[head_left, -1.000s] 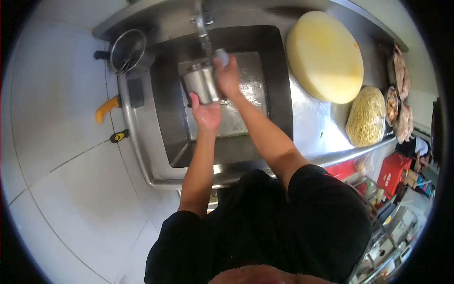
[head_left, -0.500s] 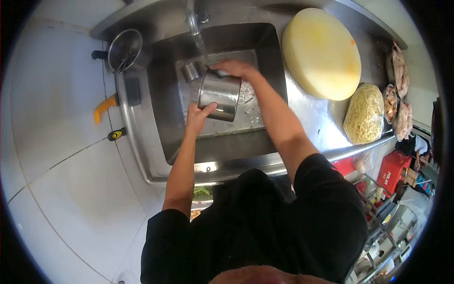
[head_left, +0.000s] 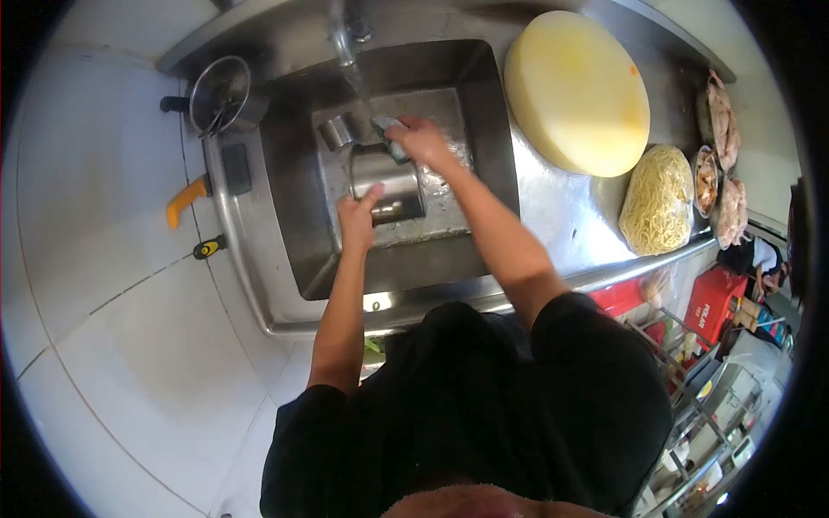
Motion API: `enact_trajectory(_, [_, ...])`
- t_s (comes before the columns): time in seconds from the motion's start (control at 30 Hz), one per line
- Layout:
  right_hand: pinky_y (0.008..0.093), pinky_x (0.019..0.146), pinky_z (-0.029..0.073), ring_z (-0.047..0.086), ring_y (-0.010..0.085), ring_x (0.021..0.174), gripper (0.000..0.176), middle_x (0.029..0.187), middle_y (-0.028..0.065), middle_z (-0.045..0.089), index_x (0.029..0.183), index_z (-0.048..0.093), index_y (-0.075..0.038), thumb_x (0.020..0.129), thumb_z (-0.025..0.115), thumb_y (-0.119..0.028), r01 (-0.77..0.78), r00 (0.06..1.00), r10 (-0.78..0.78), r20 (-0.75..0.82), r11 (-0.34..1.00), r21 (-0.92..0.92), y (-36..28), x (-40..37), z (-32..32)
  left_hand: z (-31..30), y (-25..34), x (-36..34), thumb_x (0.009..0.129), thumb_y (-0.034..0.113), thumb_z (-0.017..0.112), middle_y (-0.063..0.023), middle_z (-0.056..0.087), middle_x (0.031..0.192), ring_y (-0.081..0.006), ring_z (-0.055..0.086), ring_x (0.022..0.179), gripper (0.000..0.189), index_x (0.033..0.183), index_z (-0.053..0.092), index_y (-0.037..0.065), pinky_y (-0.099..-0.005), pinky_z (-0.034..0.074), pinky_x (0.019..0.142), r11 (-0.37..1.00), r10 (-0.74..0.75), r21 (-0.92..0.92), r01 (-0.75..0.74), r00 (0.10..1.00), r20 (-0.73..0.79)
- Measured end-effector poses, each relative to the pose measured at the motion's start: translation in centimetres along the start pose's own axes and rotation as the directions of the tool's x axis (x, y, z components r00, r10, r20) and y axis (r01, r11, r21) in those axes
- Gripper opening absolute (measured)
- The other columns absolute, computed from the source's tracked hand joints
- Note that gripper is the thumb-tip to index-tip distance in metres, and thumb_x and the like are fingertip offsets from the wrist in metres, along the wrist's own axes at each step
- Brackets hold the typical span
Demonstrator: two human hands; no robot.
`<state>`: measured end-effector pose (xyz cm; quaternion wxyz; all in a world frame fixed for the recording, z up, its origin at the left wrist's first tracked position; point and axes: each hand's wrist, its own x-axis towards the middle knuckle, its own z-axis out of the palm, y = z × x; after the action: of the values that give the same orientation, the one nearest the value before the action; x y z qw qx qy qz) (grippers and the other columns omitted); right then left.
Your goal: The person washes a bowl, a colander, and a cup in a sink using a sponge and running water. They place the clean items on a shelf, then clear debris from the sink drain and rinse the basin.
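Observation:
In the head view, my left hand (head_left: 357,217) grips the side of a shiny steel pot (head_left: 399,188), which is tilted over in the sink (head_left: 389,274). My right hand (head_left: 421,143) holds a green and pale scrubbing sponge (head_left: 390,138) just above the pot's upper side. Close by on the sink floor lies a small metal cup (head_left: 337,132). Water runs from the faucet (head_left: 341,43) behind both hands. The inside of the pot is mostly hidden from me.
Right of the sink are a thick round cutting board (head_left: 577,95), a bag of noodles (head_left: 659,203) and bagged meat (head_left: 721,121). A strainer with utensils (head_left: 220,95) and an orange-handled tool (head_left: 186,201) sit at the left edge. Another person (head_left: 764,263) is at far right.
My right hand has lifted off the pot's upper rim, so the sponge now shows. The pot has shifted slightly, with my left hand still on it.

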<state>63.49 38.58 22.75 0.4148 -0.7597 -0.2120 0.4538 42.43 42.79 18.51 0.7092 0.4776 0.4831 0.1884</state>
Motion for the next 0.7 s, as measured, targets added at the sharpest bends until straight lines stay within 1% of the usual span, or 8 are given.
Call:
enact_trajectory(0.1, [0.0365,0.088,0.049,0.066,0.0298,0.101,0.043,0.108,0.021,0.069,0.119,0.062,0.003,0.087,0.06,-0.026,0.412,0.836,-0.296,-0.461,0.894,0.174,3.1,-5.7,5.6,0.5,0.1,1.8,0.088,0.028,0.075,-0.0087,0.069,0.097,-0.0221,0.067,0.078,0.032,0.105,0.064,0.002,-0.0365,0.056,0.068,0.848,-0.246,-0.511,0.144,0.959,-0.139])
enact_trajectory(0.2, [0.0349,0.088,0.048,0.066,0.0287,0.1,0.042,0.108,0.0207,0.069,0.117,0.063,0.003,0.087,0.06,-0.026,0.163,0.906,-0.018,-0.423,0.937,0.308,7.8,-4.8,3.0,-0.9,1.5,0.2,0.089,0.027,0.073,-0.0105,0.065,0.115,-0.0224,0.065,0.097,0.033,0.108,0.062,0.003,-0.0398,0.059,0.075,0.666,-0.184,-0.728,0.16,0.982,0.048])
enact_trajectory(0.37, [0.0336,0.09,0.046,0.063,0.0259,0.097,0.045,0.11,0.016,0.07,0.124,0.061,0.0,0.087,0.063,-0.026,0.158,0.95,-0.102,-0.296,0.972,0.173,2.0,-3.1,1.4,0.2,0.7,-0.8,0.088,0.023,0.074,-0.0086,0.069,0.105,-0.0209,0.067,0.087,0.031,0.109,0.064,0.003,-0.0358,0.056,0.072,0.871,-0.22,-0.439,0.221,0.974,0.053])
enact_trajectory(0.43, [0.0327,0.087,0.048,0.063,0.0215,0.092,0.042,0.108,0.0132,0.069,0.124,0.061,-0.001,0.085,0.063,-0.017,0.564,0.753,-0.482,-0.447,0.823,0.063,3.5,-6.3,4.5,1.1,1.0,-0.3,0.088,0.021,0.075,-0.0077,0.071,0.098,-0.0202,0.067,0.081,0.027,0.106,0.066,0.003,-0.0338,0.055,0.07,0.924,-0.245,-0.319,0.209,0.967,-0.076])
enact_trajectory(0.53, [0.0308,0.086,0.048,0.062,0.0171,0.092,0.042,0.106,0.0109,0.068,0.125,0.061,-0.001,0.085,0.06,-0.012,0.272,0.945,-0.157,-0.285,0.862,0.428,7.8,-11.7,3.4,1.6,2.0,-1.9,0.086,0.022,0.075,-0.0066,0.072,0.088,-0.0187,0.066,0.073,0.024,0.097,0.07,0.001,-0.0327,0.053,0.067,0.989,-0.093,-0.11,0.099,0.994,0.062])
enact_trajectory(0.57, [0.0325,0.089,0.048,0.062,0.0209,0.098,0.042,0.11,0.0146,0.067,0.124,0.061,0.001,0.084,0.06,-0.011,0.219,0.951,-0.09,-0.294,0.87,0.442,9.0,-12.4,2.0,1.9,2.4,-2.8,0.084,0.026,0.075,-0.0098,0.072,0.079,-0.023,0.067,0.067,0.024,0.088,0.073,0.002,-0.0359,0.053,0.067,0.918,0.125,0.362,-0.161,0.985,0.121])
enact_trajectory(0.63, [0.0358,0.095,0.047,0.063,0.0286,0.109,0.042,0.118,0.0219,0.065,0.122,0.062,0.003,0.082,0.059,-0.01,0.11,0.947,0.054,-0.318,0.873,0.474,10.7,-13.2,-0.6,2.7,3.0,-4.4,0.08,0.033,0.076,-0.0144,0.072,0.08,-0.0306,0.069,0.071,0.029,0.08,0.073,0.004,-0.0409,0.052,0.068,0.534,-0.012,0.772,-0.344,0.91,0.414])
enact_trajectory(0.7, [0.0353,0.096,0.047,0.064,0.0291,0.106,0.042,0.115,0.0218,0.066,0.119,0.063,0.004,0.079,0.06,-0.009,0.277,0.891,-0.207,-0.404,0.953,0.123,8.2,-13.9,-3.3,4.1,3.4,-7.4,0.079,0.032,0.074,-0.0152,0.07,0.081,-0.0347,0.068,0.077,0.026,0.075,0.072,0.007,-0.0446,0.052,0.071,0.249,-0.068,0.72,-0.647,0.73,0.68])
